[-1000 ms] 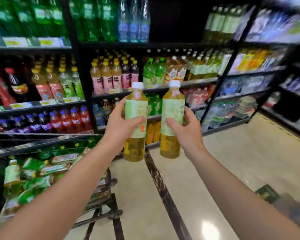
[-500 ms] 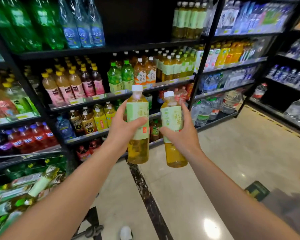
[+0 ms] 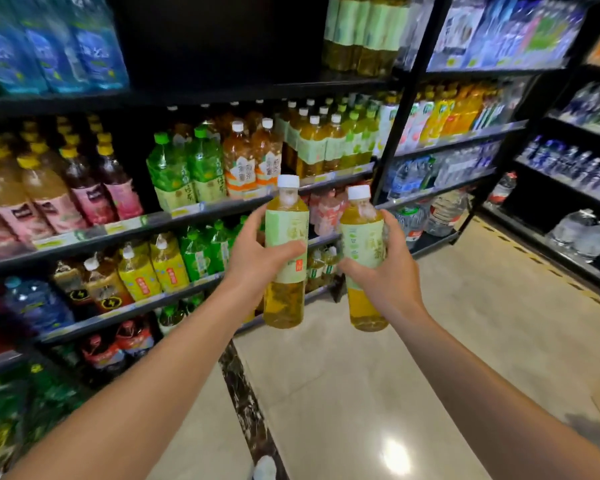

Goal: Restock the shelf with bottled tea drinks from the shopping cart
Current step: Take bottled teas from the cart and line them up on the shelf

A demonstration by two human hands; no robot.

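1. The left hand [image 3: 257, 261] grips one clear plastic bottle of golden tea with a white cap [image 3: 285, 251]; the right hand [image 3: 387, 271] grips its twin [image 3: 362, 261], at 3 o'clock.
2. Both are in the air before the black metal shelf [image 3: 201, 211].
3. Full, they probably feel heavy and smooth; hold the middle label.

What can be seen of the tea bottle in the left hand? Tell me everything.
The left-hand tea bottle is clear plastic, with a white screw cap, a pale green wrap label and amber-yellow tea showing above and below it. It looks full and sealed, upright, held in front of the shelves. The left hand grips its middle, thumb across the label.
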